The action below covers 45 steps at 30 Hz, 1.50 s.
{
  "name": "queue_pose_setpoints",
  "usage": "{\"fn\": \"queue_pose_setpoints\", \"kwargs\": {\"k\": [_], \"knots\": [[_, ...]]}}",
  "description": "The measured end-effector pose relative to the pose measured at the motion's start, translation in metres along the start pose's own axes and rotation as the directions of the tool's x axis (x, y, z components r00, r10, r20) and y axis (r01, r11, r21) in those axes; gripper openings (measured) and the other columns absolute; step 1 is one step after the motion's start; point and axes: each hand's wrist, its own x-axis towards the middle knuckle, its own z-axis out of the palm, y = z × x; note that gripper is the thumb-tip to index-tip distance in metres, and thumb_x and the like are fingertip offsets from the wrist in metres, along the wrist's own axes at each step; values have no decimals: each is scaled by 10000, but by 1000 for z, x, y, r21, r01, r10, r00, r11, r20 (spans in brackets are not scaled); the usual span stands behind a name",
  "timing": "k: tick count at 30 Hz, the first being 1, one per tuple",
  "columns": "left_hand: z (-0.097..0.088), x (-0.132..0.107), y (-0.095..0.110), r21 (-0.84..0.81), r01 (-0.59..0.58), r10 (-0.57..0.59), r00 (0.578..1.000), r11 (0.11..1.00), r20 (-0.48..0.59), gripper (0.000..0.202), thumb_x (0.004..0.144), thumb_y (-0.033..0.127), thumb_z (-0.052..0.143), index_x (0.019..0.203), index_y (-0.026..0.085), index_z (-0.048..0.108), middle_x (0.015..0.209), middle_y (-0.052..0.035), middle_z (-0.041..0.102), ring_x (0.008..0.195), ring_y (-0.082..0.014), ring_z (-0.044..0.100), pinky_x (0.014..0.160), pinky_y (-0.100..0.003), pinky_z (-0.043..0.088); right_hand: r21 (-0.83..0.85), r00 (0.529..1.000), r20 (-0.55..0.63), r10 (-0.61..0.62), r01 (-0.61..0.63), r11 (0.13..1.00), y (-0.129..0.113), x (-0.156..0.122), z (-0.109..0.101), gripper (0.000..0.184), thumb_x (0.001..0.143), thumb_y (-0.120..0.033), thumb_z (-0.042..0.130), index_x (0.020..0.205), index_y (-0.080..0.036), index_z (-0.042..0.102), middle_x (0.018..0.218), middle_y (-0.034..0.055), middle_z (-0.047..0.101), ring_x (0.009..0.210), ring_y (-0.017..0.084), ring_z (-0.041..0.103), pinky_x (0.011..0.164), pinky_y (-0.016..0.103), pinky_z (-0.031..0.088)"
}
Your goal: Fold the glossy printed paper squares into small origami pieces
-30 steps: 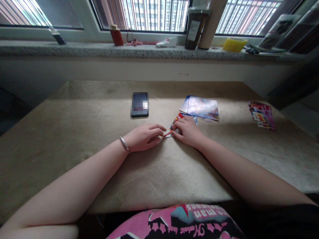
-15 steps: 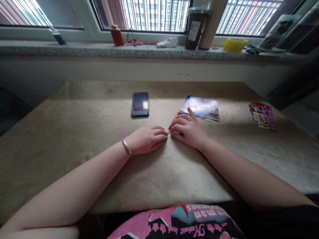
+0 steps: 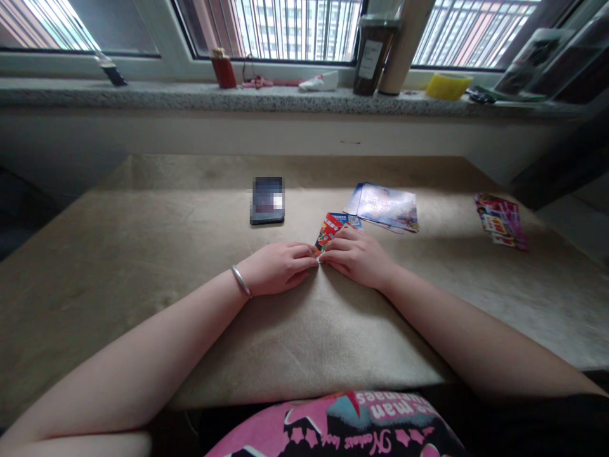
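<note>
My left hand (image 3: 278,266), with a silver bangle at the wrist, and my right hand (image 3: 356,255) lie together on the beige table (image 3: 143,254), fingertips meeting at the near corner of a small red and blue printed paper (image 3: 328,230). Both hands pinch that paper with curled fingers. Most of the paper shows beyond my right fingers, lying flat. Just behind it lies a stack of glossy blue and purple sheets (image 3: 387,206).
A dark phone (image 3: 267,200) lies behind my left hand. A pink printed leaflet (image 3: 499,219) sits at the table's right edge. The stone sill (image 3: 190,96) holds a red cup (image 3: 223,68), a dark jar (image 3: 372,54), a cardboard tube (image 3: 402,44) and yellow tape (image 3: 448,84).
The red and blue paper has come out from under my right hand and now lies more exposed toward the stack. My right fingers have drawn back onto its near corner; my left hand has barely moved.
</note>
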Motion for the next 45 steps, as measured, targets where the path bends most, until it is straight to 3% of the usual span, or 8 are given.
{"fn": "queue_pose_setpoints", "kwargs": {"k": [10,18,45], "knots": [[-3,1,-1,-25,-10,11,1000,1000,5,229,889,175,448,1008,161,642,1089,-92,637,1010,-191,612,882,-320,518,51,1000,-18,-23,24,998,0,1,4,259,942,-260,444,988,-261,699,936,35,696,906,182,571,789,326,435],[0,-1,-1,-74,24,-25,1000,997,-10,268,881,163,455,1094,181,617,1108,-86,634,1009,-180,612,878,-310,514,96,999,-43,-18,22,995,1,1,5,242,920,-213,477,948,-261,712,921,31,701,880,173,588,751,307,449],[2,4,3,23,56,-56,998,998,2,216,873,164,459,1030,155,607,1065,-86,623,953,-190,585,835,-311,504,64,997,29,-77,75,995,13,0,-4,249,926,-234,459,923,-251,708,966,41,683,904,181,570,763,311,433]]}}
